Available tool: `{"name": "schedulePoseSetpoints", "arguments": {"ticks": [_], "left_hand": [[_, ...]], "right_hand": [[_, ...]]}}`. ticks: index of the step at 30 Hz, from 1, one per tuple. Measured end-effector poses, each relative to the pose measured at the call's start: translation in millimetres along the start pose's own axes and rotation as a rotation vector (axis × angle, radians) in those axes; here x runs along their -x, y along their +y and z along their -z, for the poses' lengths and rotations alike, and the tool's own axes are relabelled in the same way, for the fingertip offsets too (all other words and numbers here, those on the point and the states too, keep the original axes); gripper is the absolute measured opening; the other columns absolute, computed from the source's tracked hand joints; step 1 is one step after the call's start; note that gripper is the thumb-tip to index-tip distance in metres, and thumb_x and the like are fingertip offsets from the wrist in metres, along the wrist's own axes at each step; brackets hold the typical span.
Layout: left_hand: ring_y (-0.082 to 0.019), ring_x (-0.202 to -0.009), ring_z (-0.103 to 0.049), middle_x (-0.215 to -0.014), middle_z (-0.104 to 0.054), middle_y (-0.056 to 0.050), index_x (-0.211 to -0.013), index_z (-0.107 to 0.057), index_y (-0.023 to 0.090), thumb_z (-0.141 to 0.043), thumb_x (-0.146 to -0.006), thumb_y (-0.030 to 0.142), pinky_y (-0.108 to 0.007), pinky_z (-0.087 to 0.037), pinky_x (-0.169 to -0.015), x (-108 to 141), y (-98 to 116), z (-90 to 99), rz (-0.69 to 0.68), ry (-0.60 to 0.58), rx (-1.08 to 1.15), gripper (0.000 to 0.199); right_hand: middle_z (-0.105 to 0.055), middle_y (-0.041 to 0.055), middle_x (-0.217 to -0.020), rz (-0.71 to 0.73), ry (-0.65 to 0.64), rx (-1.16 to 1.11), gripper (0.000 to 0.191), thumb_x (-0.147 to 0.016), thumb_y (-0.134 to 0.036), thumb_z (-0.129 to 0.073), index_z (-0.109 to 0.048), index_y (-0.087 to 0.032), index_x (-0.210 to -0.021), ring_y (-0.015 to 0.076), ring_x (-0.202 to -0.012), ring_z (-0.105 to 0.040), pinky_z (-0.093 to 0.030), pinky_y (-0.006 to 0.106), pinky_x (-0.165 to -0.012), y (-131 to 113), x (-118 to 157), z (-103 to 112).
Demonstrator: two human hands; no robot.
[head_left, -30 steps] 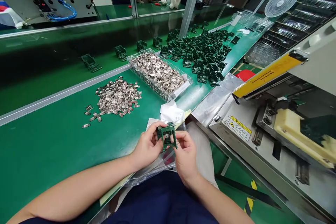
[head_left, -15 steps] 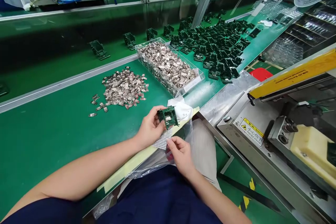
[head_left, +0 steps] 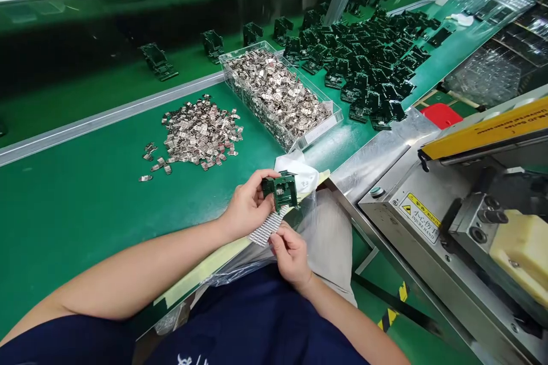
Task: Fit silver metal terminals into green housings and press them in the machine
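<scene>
My left hand [head_left: 249, 206] grips a dark green plastic bracket [head_left: 280, 191] by its side, holding it up over the edge of the green bench mat [head_left: 98, 205]. A perforated silver metal strip [head_left: 266, 228] slants out from under the bracket. My right hand [head_left: 291, 256] sits just below, its fingertips pinched on the strip's lower edge. The strip's upper end is hidden behind the bracket. Under both hands lies a clear plastic bag [head_left: 244, 265].
A clear tray of metal clips [head_left: 278, 94] and a loose clip pile [head_left: 199, 134] stand ahead. Several green brackets [head_left: 368, 63] crowd the bench beyond. A white cloth [head_left: 297, 174] lies by my hands. A steel machine with a warning label [head_left: 417, 217] stands to the right.
My right hand has left the green bracket and dropped to the silver strip, which now shows between my hands. The left hand keeps the bracket. The view has tilted, shifting the bench.
</scene>
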State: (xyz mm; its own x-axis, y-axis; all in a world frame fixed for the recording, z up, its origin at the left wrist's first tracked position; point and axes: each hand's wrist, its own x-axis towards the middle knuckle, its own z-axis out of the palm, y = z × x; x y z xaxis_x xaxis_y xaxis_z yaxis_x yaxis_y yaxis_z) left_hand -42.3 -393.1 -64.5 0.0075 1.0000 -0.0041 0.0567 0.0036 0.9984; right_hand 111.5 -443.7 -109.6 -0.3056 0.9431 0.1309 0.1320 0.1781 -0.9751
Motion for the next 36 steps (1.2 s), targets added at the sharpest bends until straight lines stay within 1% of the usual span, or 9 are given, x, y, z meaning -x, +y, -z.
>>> {"name": "schedulePoseSetpoints", "arguments": {"ticks": [3,12,15,18,22,25,28,32,36], "left_hand": [[-0.011,-0.062,-0.061,-0.075,-0.063,0.001,-0.119,-0.054,0.022,-0.06,-0.082,0.016,-0.022,-0.053,-0.063,0.1,0.5,-0.5,-0.001,0.005,-0.019,0.038],[-0.015,-0.069,-0.065,-0.082,-0.065,-0.003,-0.118,-0.055,0.022,-0.065,-0.08,0.021,-0.025,-0.056,-0.061,0.0,-2.9,-1.3,0.021,0.021,0.097,0.04],[-0.016,-0.069,-0.065,-0.082,-0.065,-0.003,-0.119,-0.055,0.022,-0.066,-0.08,0.022,-0.025,-0.057,-0.062,-0.1,-3.5,-1.2,0.02,0.023,0.134,0.04],[-0.015,-0.069,-0.065,-0.08,-0.064,-0.002,-0.119,-0.054,0.021,-0.065,-0.081,0.024,-0.025,-0.056,-0.063,-0.1,-3.5,-0.4,0.012,0.022,0.15,0.039],[-0.014,-0.067,-0.063,-0.078,-0.063,-0.001,-0.121,-0.051,0.021,-0.061,-0.084,0.023,-0.025,-0.055,-0.063,0.3,-2.8,1.6,-0.021,0.008,0.105,0.039],[-0.014,-0.065,-0.061,-0.076,-0.062,0.0,-0.122,-0.05,0.022,-0.059,-0.085,0.019,-0.024,-0.051,-0.061,1.1,-1.6,3.1,-0.048,-0.002,0.042,0.038],[-0.012,-0.061,-0.057,-0.075,-0.06,0.001,-0.122,-0.048,0.022,-0.055,-0.086,0.016,-0.022,-0.047,-0.058,2.0,-0.1,4.0,-0.053,-0.016,-0.009,0.038],[-0.013,-0.067,-0.059,-0.079,-0.062,0.0,-0.123,-0.046,0.022,-0.051,-0.085,0.011,-0.023,-0.046,-0.061,1.9,0.9,4.5,-0.075,-0.038,-0.013,0.04],[-0.014,-0.071,-0.062,-0.086,-0.065,-0.002,-0.124,-0.044,0.022,-0.048,-0.088,0.013,-0.024,-0.047,-0.066,0.9,2.3,4.8,-0.083,-0.061,0.028,0.038]], "right_hand": [[-0.057,0.0038,-0.063,0.034,-0.079,0.138,0.037,-0.096,-0.036,-0.042,-0.059,-0.02,-0.066,0.0198,-0.065,-0.054,-0.046,0.033,-0.063,8.3,-2.3,3.5],[-0.065,0.0009,-0.056,-0.176,-0.21,0.378,0.025,-0.083,-0.022,-0.057,-0.065,-0.024,-0.059,0.019,-0.05,-0.06,-0.041,0.026,-0.051,26.4,-9.0,27.1],[-0.069,0.0019,-0.059,-0.202,-0.207,0.445,0.021,-0.081,-0.025,-0.061,-0.07,-0.025,-0.062,0.0215,-0.051,-0.063,-0.042,0.028,-0.05,16.2,-11.2,40.3],[-0.071,0.0022,-0.064,-0.196,-0.147,0.463,0.019,-0.084,-0.031,-0.063,-0.072,-0.024,-0.069,0.0213,-0.053,-0.065,-0.045,0.028,-0.049,-6.6,-16.6,53.6],[-0.073,0.0021,-0.078,-0.056,0.006,0.421,0.013,-0.089,-0.028,-0.061,-0.073,-0.023,-0.087,0.0185,-0.063,-0.067,-0.051,0.027,-0.058,-42.4,-30.0,63.3],[-0.07,0.0026,-0.084,0.094,0.036,0.401,0.015,-0.092,-0.02,-0.056,-0.07,-0.023,-0.095,0.0179,-0.073,-0.066,-0.051,0.028,-0.067,-58.3,-43.0,58.7],[-0.064,0.0035,-0.084,0.188,0.097,0.345,0.013,-0.09,-0.015,-0.056,-0.068,-0.022,-0.089,0.0179,-0.076,-0.061,-0.048,0.028,-0.066,-62.2,-55.0,46.4],[-0.059,0.0028,-0.08,0.181,0.139,0.315,0.011,-0.088,-0.014,-0.059,-0.066,-0.021,-0.085,0.0179,-0.074,-0.056,-0.044,0.029,-0.063,-60.3,-66.1,29.5],[-0.058,0.002,-0.075,0.186,0.163,0.389,0.011,-0.089,-0.019,-0.058,-0.064,-0.02,-0.08,0.018,-0.071,-0.054,-0.042,0.03,-0.064,-60.1,-73.2,20.7]]}}
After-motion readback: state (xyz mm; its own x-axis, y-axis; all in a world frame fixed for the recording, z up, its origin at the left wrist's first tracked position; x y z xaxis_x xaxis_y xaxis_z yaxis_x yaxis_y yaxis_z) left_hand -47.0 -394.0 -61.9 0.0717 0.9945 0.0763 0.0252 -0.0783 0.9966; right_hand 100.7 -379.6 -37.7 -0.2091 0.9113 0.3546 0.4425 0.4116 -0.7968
